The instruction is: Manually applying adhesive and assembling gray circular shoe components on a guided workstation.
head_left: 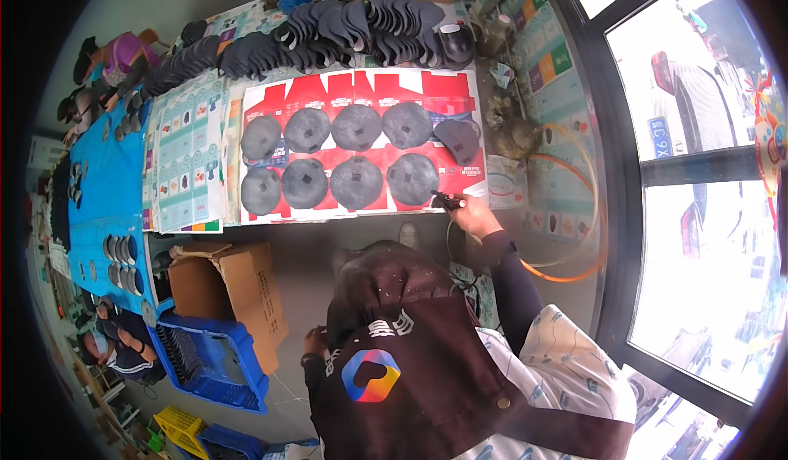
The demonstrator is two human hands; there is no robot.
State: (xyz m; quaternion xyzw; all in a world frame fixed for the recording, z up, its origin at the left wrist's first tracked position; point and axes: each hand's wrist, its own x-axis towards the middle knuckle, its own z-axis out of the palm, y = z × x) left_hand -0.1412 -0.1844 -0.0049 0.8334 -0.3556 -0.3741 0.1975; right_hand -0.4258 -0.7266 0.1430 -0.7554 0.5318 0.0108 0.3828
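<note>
My right hand (473, 217) is closed around a small black nozzle-like tool (446, 201) at the front edge of the table. Its tip lies right beside a round dark grey pad (413, 179), the rightmost in the near row. More such pads lie in two rows on a red and white printed sheet (443, 85), most with a small dark square on top. A curved, cap-like grey piece (456, 142) sits at the right end of the far row. Low beside my dark apron (443, 361) hangs my left hand (314, 342); its fingers are too small and dark to make out.
Stacked curved grey pieces (328, 29) line the table's back. An orange hose (566, 276) loops at the right, by the window frame (611, 173). Left of me stand a cardboard box (250, 296) and a blue crate (246, 386). People work around a blue table (90, 222).
</note>
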